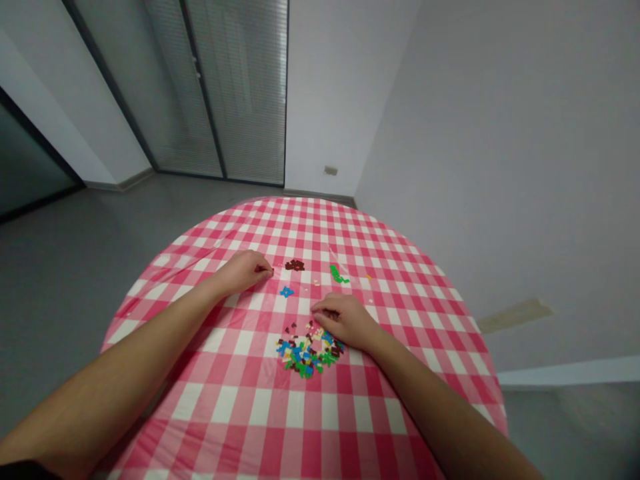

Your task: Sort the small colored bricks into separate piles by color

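A round table [250,427] wears a red and white checked cloth. Near its middle lies a heap of small coloured pieces [306,350], blue, green, brown and pale. My right hand [345,320] rests at the heap's upper right edge, fingers curled and pinched low on the cloth; what they hold is too small to make out. My left hand [245,270] lies further back, fingers pinched together on a small red piece. Sorted apart lie a brown cluster [295,265], a green cluster [338,275] and a blue piece [287,291].
The table stands in a corner, with a white wall [500,167] to the right and behind. Grey floor [65,267] spreads to the left. Glass doors with blinds [225,87] are at the back.
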The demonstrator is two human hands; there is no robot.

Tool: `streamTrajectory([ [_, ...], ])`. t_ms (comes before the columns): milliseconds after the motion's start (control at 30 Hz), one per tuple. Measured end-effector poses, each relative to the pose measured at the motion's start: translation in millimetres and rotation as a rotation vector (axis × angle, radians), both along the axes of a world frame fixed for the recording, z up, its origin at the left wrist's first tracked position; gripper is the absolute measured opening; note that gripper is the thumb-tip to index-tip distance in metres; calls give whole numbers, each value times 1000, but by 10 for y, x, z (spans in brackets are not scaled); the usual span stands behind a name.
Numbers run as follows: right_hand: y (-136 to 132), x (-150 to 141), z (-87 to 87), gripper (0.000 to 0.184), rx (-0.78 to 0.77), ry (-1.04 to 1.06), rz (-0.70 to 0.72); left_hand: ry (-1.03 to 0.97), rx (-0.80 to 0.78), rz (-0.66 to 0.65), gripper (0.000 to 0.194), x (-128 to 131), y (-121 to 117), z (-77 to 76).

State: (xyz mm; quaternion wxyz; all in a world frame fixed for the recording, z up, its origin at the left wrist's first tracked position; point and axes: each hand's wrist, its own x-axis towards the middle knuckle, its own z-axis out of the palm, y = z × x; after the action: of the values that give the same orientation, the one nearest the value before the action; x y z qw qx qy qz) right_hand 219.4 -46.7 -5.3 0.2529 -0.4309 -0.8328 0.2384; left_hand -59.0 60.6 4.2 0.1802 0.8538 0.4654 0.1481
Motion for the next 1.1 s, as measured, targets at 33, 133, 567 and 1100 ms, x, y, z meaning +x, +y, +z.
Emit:
streamTrajectory([
  [33,-11,0,24,17,7,-36,51,-4,-5,5,22,1,-2,1],
  [133,-35,-5,86,17,13,-123,139,-14,-12,8,22,-3,1,15],
  [567,2,-57,42,10,-134,256,-189,-269,-1,-137,16,391,-430,163],
  [1100,12,-118,-99,9,-226,462,-225,-282,-4,-282,17,651,-669,10],
])
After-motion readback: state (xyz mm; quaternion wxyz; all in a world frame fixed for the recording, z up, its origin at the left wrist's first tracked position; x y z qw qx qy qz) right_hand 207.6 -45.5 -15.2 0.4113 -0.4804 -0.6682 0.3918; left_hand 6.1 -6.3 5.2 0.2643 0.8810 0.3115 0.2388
